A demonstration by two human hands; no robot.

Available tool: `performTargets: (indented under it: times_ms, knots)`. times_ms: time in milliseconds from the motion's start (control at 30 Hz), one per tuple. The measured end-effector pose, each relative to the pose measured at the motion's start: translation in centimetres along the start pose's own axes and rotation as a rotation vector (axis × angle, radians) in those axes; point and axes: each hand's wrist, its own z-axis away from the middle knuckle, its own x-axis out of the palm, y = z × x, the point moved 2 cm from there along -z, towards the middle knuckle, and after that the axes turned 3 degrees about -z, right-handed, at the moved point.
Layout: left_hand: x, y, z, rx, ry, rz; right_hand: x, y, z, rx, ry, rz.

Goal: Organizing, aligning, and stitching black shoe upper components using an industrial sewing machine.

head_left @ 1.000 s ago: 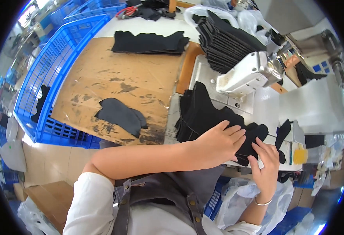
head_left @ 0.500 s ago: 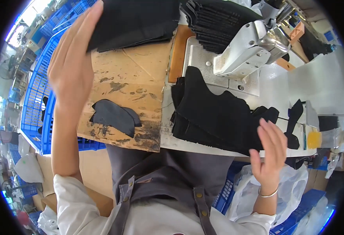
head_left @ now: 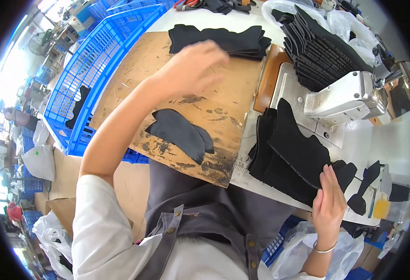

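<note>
Black pieces under right fingers, nearly straight together, left fingers blurred, loosely parted over cardboard

Left hand: gone from beside the right fingers, where it is a second ago — now blurred over the cardboard.
Black stack: low, just past the left fingers; half a second ago a broad black sheet looms there.
Top black piece: left of the right fingers, slanted differently — more of the lower piece shows.
Right thumb: closer to its fingers.
</note>
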Motion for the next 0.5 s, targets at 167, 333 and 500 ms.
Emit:
performTargets:
  times_ms: [167, 333, 500]
  knots:
    - [-2.7, 7.0, 6.5, 0.051, -0.422, 0.468, -0.1, -1.5, -2.0, -0.097, 0.094, 0.048]
    - [-2.2, 9.5, 9.0, 0.193, -0.116, 0.045, 3.1, -7.6, -2.4, -0.447, 0.137, -0.2]
    - [-0.9, 9.3, 10.2, 0.167, 0.033, 0.049, 7.3, -13.6, -5.8, -0.398, 0.038, -0.215]
